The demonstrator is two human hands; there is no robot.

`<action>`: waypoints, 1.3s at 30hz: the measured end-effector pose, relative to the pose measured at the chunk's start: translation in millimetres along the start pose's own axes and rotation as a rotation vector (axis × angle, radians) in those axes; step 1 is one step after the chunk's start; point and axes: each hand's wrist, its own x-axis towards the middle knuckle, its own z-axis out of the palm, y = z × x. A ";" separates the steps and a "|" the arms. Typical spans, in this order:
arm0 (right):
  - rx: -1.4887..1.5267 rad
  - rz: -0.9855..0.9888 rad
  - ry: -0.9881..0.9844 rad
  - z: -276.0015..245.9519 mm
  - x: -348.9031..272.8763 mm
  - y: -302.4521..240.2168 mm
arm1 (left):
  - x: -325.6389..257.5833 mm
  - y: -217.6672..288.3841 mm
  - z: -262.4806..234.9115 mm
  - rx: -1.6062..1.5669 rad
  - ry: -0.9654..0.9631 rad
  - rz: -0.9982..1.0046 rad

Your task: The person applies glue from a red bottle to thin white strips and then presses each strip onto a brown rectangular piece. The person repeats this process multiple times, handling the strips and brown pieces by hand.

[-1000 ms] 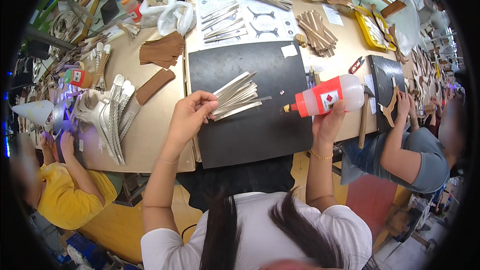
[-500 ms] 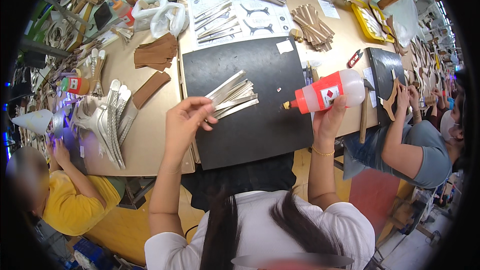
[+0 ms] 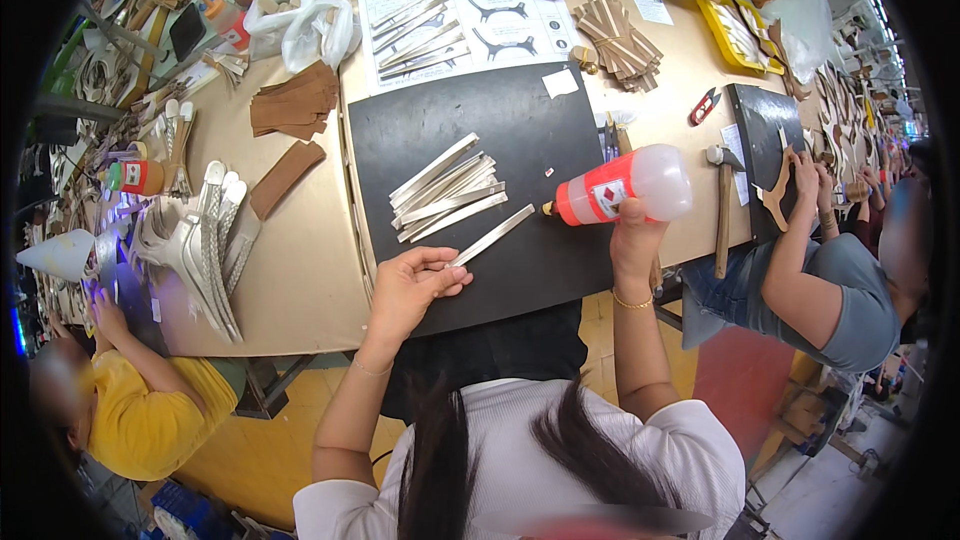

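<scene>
While a glue bottle [image 3: 622, 185] is gripped sideways in the right hand [image 3: 634, 232], one pale strip [image 3: 492, 235] is pinched at its near end by the left hand [image 3: 412, 285] fingertips on the black mat [image 3: 520, 125], just beyond which a strip pile [image 3: 445, 187] is fanned.

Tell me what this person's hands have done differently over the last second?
The left hand has come away from the fan of pale strips and drawn one single strip out toward the near edge of the black mat, pinching its end. The right hand keeps its grip on the red and white glue bottle, nozzle pointing left. The stack stays on the mat.
</scene>
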 end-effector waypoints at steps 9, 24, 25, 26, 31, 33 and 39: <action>-0.060 0.040 -0.097 16.6 -2.9 -6.7 | -2.5 -5.0 0.4 -0.016 0.049 0.043; -0.033 0.116 -0.213 41.2 -17.5 -10.3 | -7.0 -10.6 1.3 -0.064 0.031 0.020; -0.043 0.105 -0.225 43.0 -19.7 -9.5 | -7.5 -11.4 2.0 -0.062 0.035 0.019; -0.065 0.090 -0.227 44.6 -21.8 -8.6 | -7.9 -12.3 2.8 -0.063 0.044 0.013; -0.005 0.136 -0.294 54.3 -31.5 -5.4 | -9.2 -15.3 6.9 -0.005 0.060 0.036; 0.038 0.176 -0.306 59.2 -35.1 -6.0 | -9.3 -15.2 7.9 0.018 0.070 0.034; 0.131 0.238 -0.328 73.5 -46.3 -8.0 | -9.8 -14.4 10.9 0.055 0.100 0.056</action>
